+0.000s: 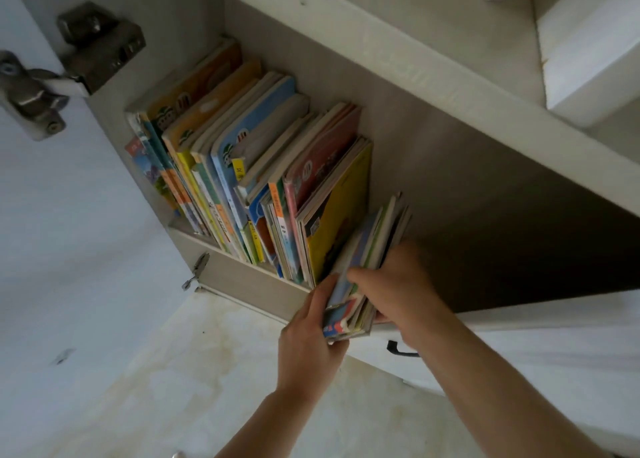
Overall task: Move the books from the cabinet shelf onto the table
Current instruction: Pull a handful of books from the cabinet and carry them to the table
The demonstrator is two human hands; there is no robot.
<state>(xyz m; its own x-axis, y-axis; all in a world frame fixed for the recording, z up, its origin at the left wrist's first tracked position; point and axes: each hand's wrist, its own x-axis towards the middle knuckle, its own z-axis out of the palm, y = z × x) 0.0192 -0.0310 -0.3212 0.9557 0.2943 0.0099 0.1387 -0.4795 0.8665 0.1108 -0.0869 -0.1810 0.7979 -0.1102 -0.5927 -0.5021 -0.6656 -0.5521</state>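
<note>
Head view: both my hands, left (308,336) and right (398,284), grip a bundle (367,267) of books between their fingers at the shelf (249,281) front edge, long axis running back into the cabinet, right of the standing row (242,167).

A long row of thin, colourful books (242,167) stands packed on the cabinet shelf (242,277), spines out, yellow, blue, orange and pink covers pressed together and leaning a little, the yellow-covered one at the row's right end. Just right of that row, a small bundle of books (367,267) is tilted away from the rest, its lower end sticking out past the shelf's front edge. The left hand (308,347) grips the bundle's near end while the right hand (398,284) holds its far side.
</note>
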